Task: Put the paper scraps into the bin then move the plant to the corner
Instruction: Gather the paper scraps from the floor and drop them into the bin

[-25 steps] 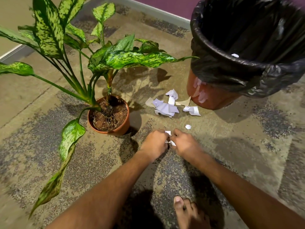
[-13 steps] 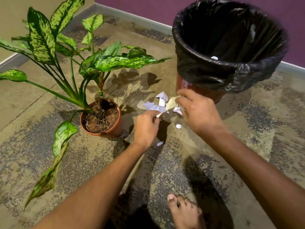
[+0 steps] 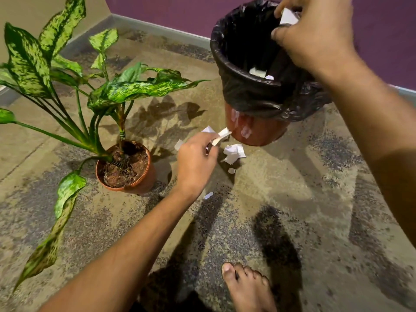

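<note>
The right hand (image 3: pixel 315 34) pinches a white paper scrap (image 3: pixel 287 18) directly above the black-lined round bin (image 3: pixel 243 86); the left hand (image 3: pixel 195 163) grasps scraps (image 3: pixel 221 136) low beside the bin's base.

Bin (image 3: pixel 254 134): smooth terracotta-coloured plastic, glossy crinkled black plastic liner (image 3: pixel 245 91). Scraps (image 3: pixel 234 153): matt white paper, creased. Plant pot (image 3: pixel 144 183): smooth orange-brown plastic, coarse brown soil (image 3: pixel 126 170). Leaves (image 3: pixel 139 88): waxy, slight sheen. Floor (image 3: pixel 304 199): rough, speckled, matt.
</note>
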